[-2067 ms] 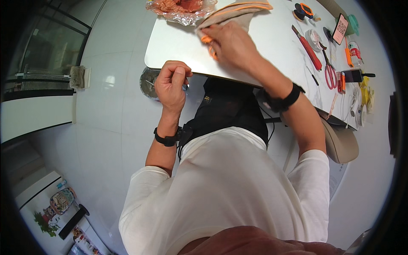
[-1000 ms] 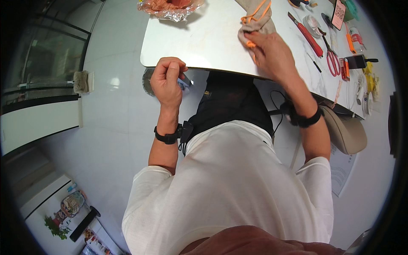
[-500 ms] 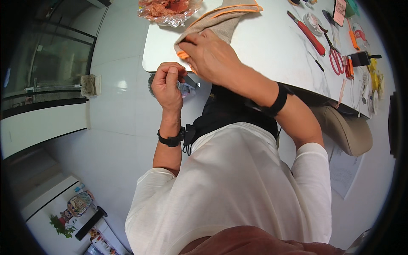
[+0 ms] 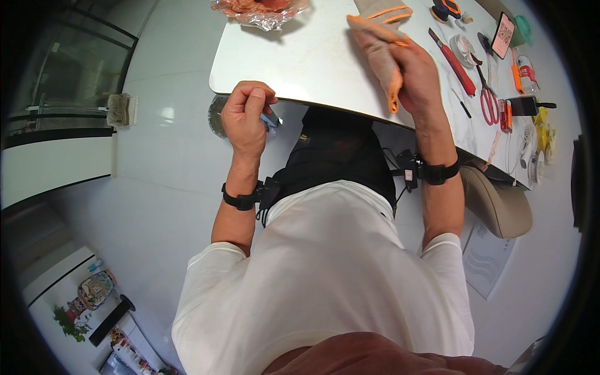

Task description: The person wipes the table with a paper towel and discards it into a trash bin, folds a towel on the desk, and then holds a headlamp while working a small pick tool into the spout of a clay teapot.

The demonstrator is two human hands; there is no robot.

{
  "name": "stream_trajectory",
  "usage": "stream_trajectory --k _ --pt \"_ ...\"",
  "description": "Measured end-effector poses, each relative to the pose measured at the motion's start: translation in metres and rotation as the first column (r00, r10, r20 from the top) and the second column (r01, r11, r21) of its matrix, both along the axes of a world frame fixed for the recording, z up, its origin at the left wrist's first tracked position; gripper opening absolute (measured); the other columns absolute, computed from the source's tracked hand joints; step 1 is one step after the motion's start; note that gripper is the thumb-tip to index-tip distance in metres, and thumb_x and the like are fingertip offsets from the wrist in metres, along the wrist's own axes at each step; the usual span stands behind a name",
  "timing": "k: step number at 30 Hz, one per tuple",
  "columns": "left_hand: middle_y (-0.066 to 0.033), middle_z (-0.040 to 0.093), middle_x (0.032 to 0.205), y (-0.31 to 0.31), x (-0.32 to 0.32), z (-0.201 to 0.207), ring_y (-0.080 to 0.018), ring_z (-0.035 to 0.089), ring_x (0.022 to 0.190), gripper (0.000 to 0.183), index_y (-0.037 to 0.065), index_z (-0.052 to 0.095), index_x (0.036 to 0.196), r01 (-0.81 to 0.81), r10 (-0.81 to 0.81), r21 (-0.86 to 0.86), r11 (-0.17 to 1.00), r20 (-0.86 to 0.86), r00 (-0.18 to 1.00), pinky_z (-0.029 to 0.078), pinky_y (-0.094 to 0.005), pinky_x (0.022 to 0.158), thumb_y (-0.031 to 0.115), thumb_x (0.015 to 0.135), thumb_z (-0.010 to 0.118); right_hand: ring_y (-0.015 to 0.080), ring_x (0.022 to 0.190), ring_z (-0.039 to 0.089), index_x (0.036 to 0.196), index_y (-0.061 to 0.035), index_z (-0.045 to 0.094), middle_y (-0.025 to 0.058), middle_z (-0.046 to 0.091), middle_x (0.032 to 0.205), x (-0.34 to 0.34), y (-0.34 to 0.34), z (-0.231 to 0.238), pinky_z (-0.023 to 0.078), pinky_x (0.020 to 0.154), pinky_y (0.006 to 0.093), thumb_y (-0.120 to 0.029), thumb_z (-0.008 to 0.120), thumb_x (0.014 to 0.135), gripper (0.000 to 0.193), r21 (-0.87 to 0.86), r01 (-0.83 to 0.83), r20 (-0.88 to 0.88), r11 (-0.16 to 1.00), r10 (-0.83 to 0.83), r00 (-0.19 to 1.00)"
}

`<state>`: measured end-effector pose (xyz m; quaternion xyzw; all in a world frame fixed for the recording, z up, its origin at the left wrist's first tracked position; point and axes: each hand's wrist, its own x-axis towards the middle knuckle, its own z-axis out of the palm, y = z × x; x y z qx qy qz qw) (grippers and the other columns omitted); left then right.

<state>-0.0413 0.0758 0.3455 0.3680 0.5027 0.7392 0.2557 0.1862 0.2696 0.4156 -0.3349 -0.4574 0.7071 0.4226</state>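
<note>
A beige cloth with orange edging is bunched in my right hand, over the table's near edge. Part of it reaches away across the tabletop. My left hand is closed at the near left of the table, the thumb pressed against curled fingers. Whatever may lie inside those fingers is hidden. Below that hand, partly covered by it, a round shiny container stands under the table edge with something bluish beside the fingers.
Crumpled clear plastic with reddish-brown material lies on the white table. To the right are a red-handled cutter, scissors, tape roll, phone and bottle. A beige chair stands at the right.
My right hand has swept rightward along the table with the cloth, away from my left hand. The left hand stays closed near the corner, slightly shifted.
</note>
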Motion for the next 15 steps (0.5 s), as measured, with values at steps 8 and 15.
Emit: stream_trajectory --k 8,15 --pt "-0.0084 0.066 0.091 0.015 0.013 -0.015 -0.0145 0.062 0.077 0.018 0.0 0.065 0.095 -0.007 0.006 0.013 1.0 0.029 1.0 0.045 -0.0246 0.064 0.011 0.103 0.053 0.0331 0.134 0.051 0.135 0.0083 0.048 0.0209 0.055 0.141 0.064 -0.021 -0.016 0.036 0.119 0.048 -0.009 0.04 0.1 0.04 -0.379 0.328 -0.35 0.866 -0.462 0.815" --pt "-0.0096 0.068 0.095 0.027 0.032 -0.021 -0.0146 0.063 0.079 0.018 0.0 0.063 0.097 0.006 -0.006 0.008 1.0 0.056 0.998 0.048 -0.0245 0.065 0.014 0.104 0.054 0.0332 0.13 0.054 0.129 0.0078 0.051 0.0196 0.058 0.134 0.115 -0.035 -0.041 0.044 0.111 0.052 -0.006 0.05 0.098 0.034 -0.35 0.39 -0.33 0.852 -0.502 0.799"
